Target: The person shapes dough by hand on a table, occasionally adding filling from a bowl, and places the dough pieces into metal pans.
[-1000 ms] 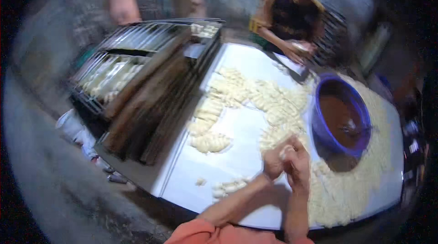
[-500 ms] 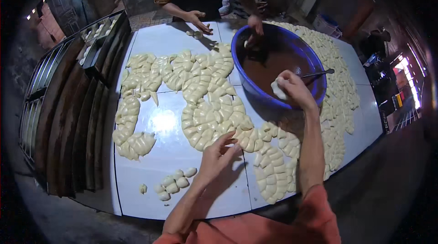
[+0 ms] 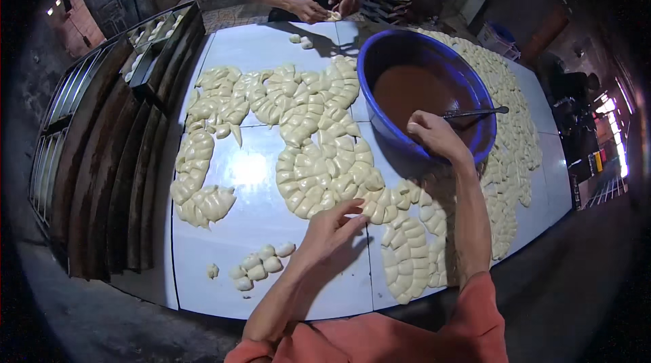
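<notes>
Many pale folded dough pieces [image 3: 319,153] lie in overlapping rows on a white table [image 3: 251,220]. My left hand [image 3: 332,231] reaches out flat over the table, fingers apart, with its fingertips touching the near edge of the dough rows. It holds nothing. My right hand [image 3: 437,136] is closed at the near rim of a large blue bowl [image 3: 380,58] of brown filling [image 3: 420,91]. It grips the end of a metal spoon [image 3: 478,113] that lies across the bowl.
A small cluster of dough pieces [image 3: 261,264] sits near the front edge. More rows [image 3: 512,139] curve round the bowl's right side. Dark tray racks [image 3: 102,159] stand along the left. Across the table another person's hands [image 3: 325,7] hold a dough piece.
My view has swung from the side to face the table squarely. My hands, together a second ago, have parted: the right went to the bowl and spoon, the left to the dough rows.
</notes>
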Demonstrator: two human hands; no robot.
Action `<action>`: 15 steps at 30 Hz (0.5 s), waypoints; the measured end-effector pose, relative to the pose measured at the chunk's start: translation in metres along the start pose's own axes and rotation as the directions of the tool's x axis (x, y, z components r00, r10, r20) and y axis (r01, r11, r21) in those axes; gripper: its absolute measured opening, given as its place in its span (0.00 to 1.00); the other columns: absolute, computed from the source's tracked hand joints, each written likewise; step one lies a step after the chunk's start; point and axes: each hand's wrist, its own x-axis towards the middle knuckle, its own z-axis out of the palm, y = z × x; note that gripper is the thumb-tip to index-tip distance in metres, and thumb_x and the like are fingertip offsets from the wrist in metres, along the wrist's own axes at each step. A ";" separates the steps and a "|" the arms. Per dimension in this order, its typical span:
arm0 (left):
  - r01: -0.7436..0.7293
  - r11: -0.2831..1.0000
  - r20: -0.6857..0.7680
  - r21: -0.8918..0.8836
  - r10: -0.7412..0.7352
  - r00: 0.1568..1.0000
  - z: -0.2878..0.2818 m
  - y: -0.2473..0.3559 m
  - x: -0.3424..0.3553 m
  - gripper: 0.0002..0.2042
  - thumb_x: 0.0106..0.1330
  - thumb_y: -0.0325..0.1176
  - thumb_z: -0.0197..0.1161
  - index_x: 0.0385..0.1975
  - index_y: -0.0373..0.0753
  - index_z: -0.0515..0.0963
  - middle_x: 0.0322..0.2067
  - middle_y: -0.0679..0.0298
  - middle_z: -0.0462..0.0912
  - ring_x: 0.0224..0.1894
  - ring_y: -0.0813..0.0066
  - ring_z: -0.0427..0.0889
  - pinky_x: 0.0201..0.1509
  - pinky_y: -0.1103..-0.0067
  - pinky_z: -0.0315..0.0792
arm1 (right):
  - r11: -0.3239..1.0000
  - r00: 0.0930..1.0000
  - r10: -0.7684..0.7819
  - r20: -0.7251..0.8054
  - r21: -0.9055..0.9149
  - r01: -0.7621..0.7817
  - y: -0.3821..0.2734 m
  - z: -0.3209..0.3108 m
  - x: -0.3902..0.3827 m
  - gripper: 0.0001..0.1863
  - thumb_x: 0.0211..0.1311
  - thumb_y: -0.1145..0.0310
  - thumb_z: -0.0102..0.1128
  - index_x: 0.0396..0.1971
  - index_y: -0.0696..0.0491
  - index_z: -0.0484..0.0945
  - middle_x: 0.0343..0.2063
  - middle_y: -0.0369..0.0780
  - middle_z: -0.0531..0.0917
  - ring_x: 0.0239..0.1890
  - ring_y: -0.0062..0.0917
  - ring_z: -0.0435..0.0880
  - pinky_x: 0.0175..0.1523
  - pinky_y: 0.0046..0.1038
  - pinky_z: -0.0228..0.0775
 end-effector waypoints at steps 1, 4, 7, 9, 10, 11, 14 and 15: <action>0.000 1.000 -0.011 -0.003 0.000 1.000 0.000 0.000 0.002 0.22 0.72 0.39 0.63 0.61 0.36 0.74 0.50 0.54 0.85 0.47 0.68 0.86 0.49 0.75 0.79 | 1.000 1.000 -0.010 0.007 -0.002 0.010 -0.011 0.000 -0.006 0.16 0.66 0.60 0.56 0.40 0.59 0.78 0.36 0.47 0.85 0.40 0.40 0.85 0.48 0.37 0.73; -0.039 0.999 0.015 -0.018 0.040 0.999 0.001 0.000 0.006 0.22 0.72 0.39 0.63 0.61 0.36 0.74 0.50 0.54 0.84 0.47 0.68 0.86 0.50 0.75 0.79 | 0.984 0.957 -0.165 -0.238 -0.107 0.143 -0.017 0.006 -0.017 0.14 0.68 0.61 0.56 0.38 0.58 0.78 0.29 0.44 0.85 0.33 0.36 0.86 0.42 0.36 0.75; -0.070 0.995 0.001 -0.065 0.071 0.998 0.001 0.002 0.006 0.22 0.72 0.40 0.63 0.61 0.36 0.74 0.50 0.54 0.84 0.46 0.68 0.87 0.51 0.75 0.79 | 0.711 0.982 0.048 -0.183 0.696 0.095 -0.030 0.008 -0.027 0.08 0.72 0.65 0.58 0.36 0.54 0.76 0.28 0.37 0.84 0.26 0.19 0.82 0.32 0.21 0.74; -0.047 0.992 0.013 -0.116 0.049 0.999 0.000 -0.002 0.012 0.23 0.73 0.42 0.62 0.62 0.36 0.74 0.52 0.56 0.83 0.49 0.70 0.85 0.53 0.75 0.78 | 0.560 0.979 0.056 -0.198 0.817 0.133 -0.052 0.021 -0.037 0.06 0.73 0.66 0.58 0.37 0.52 0.75 0.28 0.37 0.83 0.24 0.17 0.82 0.28 0.19 0.74; -0.070 0.971 0.013 -0.227 0.075 0.997 0.001 -0.002 0.014 0.23 0.74 0.44 0.60 0.62 0.36 0.73 0.53 0.57 0.83 0.52 0.72 0.83 0.55 0.75 0.77 | 0.464 0.984 0.075 -0.164 0.879 0.111 -0.063 0.036 -0.042 0.07 0.72 0.65 0.58 0.38 0.52 0.74 0.26 0.37 0.83 0.23 0.16 0.81 0.26 0.19 0.73; -0.095 0.937 0.005 -0.336 0.103 0.995 0.001 -0.003 0.016 0.24 0.75 0.47 0.58 0.62 0.36 0.73 0.53 0.59 0.83 0.55 0.74 0.81 0.57 0.75 0.75 | 0.363 0.988 0.091 -0.126 0.928 0.085 -0.073 0.051 -0.046 0.08 0.72 0.64 0.59 0.39 0.52 0.74 0.25 0.36 0.82 0.22 0.16 0.81 0.25 0.18 0.72; -0.044 0.704 -0.016 -0.708 0.046 0.999 0.005 0.004 0.014 0.23 0.76 0.50 0.53 0.61 0.39 0.74 0.54 0.62 0.82 0.57 0.76 0.78 0.58 0.74 0.73 | 0.166 0.999 0.026 -0.019 0.986 0.015 -0.090 0.097 -0.062 0.09 0.72 0.64 0.59 0.43 0.52 0.72 0.29 0.35 0.83 0.23 0.13 0.81 0.23 0.17 0.72; -0.047 0.702 -0.038 -0.711 0.029 0.999 0.002 0.002 0.008 0.23 0.76 0.50 0.53 0.61 0.39 0.74 0.54 0.62 0.82 0.57 0.76 0.78 0.58 0.74 0.73 | 0.138 0.998 0.062 0.007 0.990 -0.015 -0.113 0.111 -0.072 0.09 0.72 0.64 0.59 0.44 0.52 0.72 0.29 0.34 0.83 0.23 0.12 0.81 0.24 0.17 0.73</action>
